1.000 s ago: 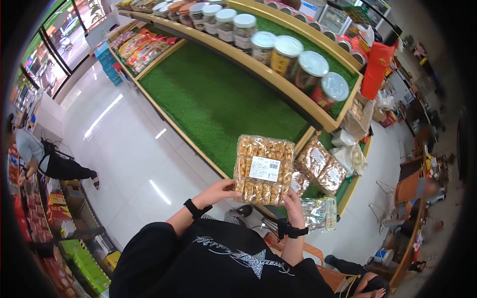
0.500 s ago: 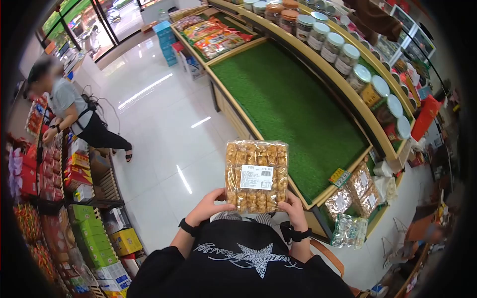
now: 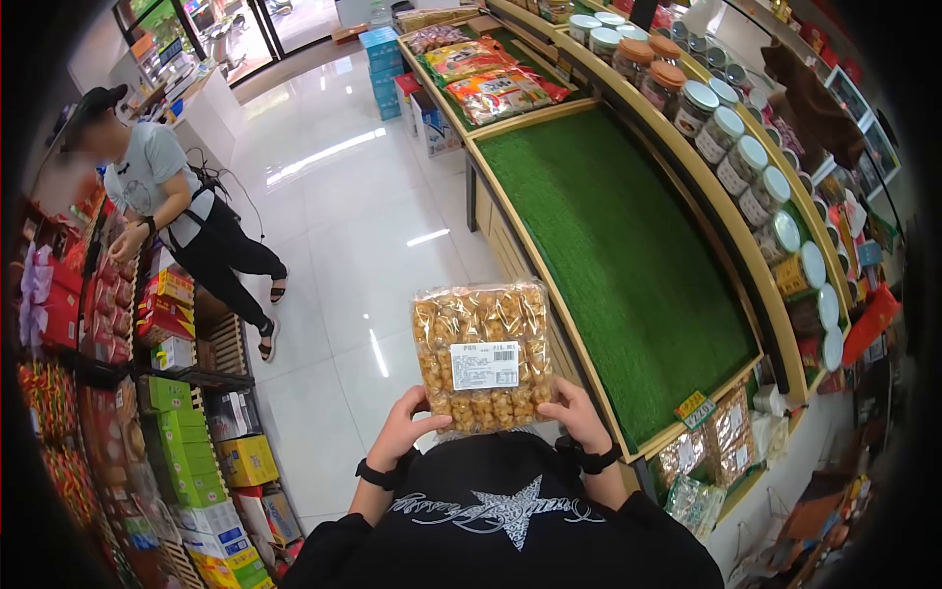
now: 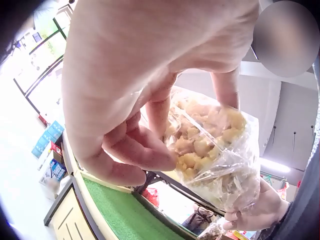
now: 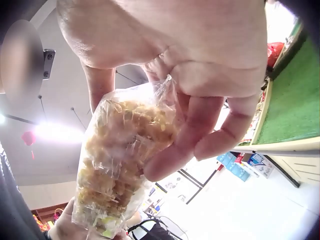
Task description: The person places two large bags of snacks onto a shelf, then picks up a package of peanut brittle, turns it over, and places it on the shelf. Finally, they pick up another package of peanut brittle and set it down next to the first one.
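A clear-wrapped pack of golden-brown snack pieces [image 3: 432, 365] is held up before my chest, its white barcode label [image 3: 485, 366] facing up. My left hand [image 3: 400, 432] grips the pack's near left corner, thumb on top. At the near right corner my right hand [image 3: 581, 420] grips it the same way. In the left wrist view, fingers of the left hand [image 4: 155, 55] curl under the crinkled wrapper [image 4: 210, 145]. From the right wrist, the right hand [image 5: 170, 55] has its fingertips against the side of the pack [image 5: 120, 155].
A wooden display stand lined with green turf [image 3: 608, 265] stands to the right, with lidded jars [image 3: 721, 135] on its upper tier. Snack bags [image 3: 502, 93] lie at its far end, more packs [image 3: 731, 437] at its near end. On the left, a person [image 3: 162, 187] stands by stocked shelves [image 3: 182, 432].
The head view has swung left, so the stand sits further right and more of the person shows. Both hands keep hold of the pack, which appears lower and further left.
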